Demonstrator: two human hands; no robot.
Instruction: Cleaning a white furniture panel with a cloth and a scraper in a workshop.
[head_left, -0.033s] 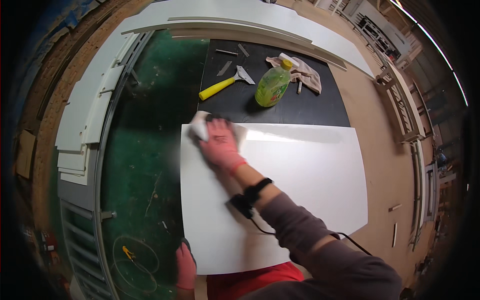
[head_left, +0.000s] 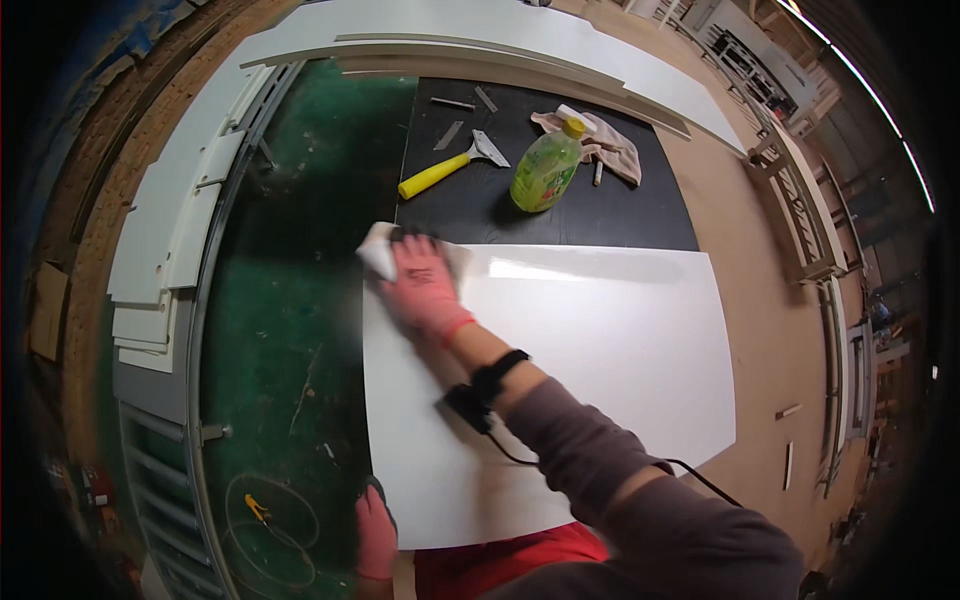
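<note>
The white panel [head_left: 600, 370] lay flat with its far edge over the dark tabletop [head_left: 640, 215]. At about ten o'clock from its middle, by the far left corner, the pink-gloved right hand [head_left: 422, 285] held a white cloth [head_left: 378, 252] under its extended fingers; the cloth reached slightly past the panel's edge. The left hand [head_left: 375, 535], also gloved, was at eight o'clock, right beside the near left corner; whether it gripped the edge could not be told. Beyond the panel, at twelve o'clock, stood a green bottle [head_left: 545, 178] with a yellow cap. A yellow-handled scraper [head_left: 438, 175] lay at eleven o'clock, and a pale pink rag [head_left: 622, 160] toward one.
</note>
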